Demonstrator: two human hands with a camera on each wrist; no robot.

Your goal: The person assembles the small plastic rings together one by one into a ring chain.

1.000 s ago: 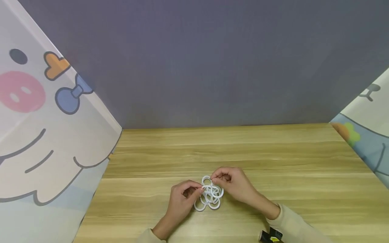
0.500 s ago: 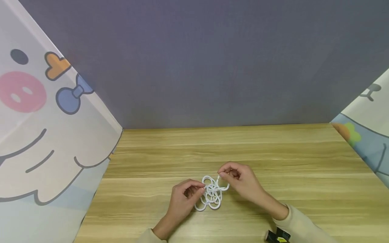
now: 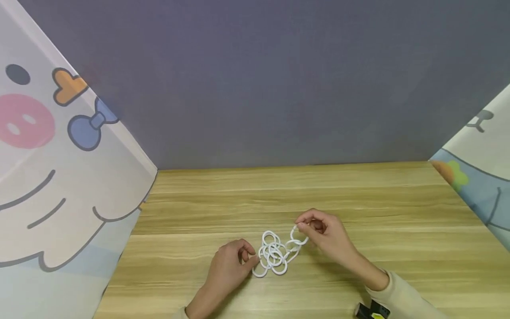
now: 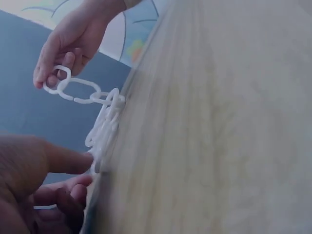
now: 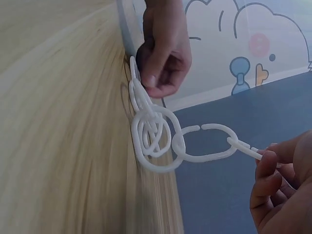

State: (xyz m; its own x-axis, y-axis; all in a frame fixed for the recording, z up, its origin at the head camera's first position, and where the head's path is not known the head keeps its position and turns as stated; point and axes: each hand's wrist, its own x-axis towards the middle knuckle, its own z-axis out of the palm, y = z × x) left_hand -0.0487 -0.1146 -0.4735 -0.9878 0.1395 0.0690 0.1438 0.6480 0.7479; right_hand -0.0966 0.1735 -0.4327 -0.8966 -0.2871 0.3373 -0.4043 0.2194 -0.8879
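Observation:
A white plastic chain (image 3: 273,254) of oval links lies heaped on the wooden table, its right end lifted. My right hand (image 3: 326,232) pinches the end link (image 4: 57,80) between thumb and fingertips, above and right of the heap. From there a raised link (image 5: 207,142) with a small gap in its side runs down to the pile. At the heap's left edge is my left hand (image 3: 231,268), its fingers loosely bent. In the left wrist view that hand's fingertips (image 4: 87,161) are close against the links, with a gap to its other fingers; whether they touch is unclear.
The wooden tabletop (image 3: 191,199) spreads around the hands. A grey panel (image 3: 279,88) rises behind it, with cartoon-printed panels (image 3: 79,186) at both sides. By the right sleeve sits a small black device (image 3: 372,310) with a yellow mark.
My right hand has moved up and right, drawing the end link and further links out of the heap. My left hand has drawn back slightly left and down from the links.

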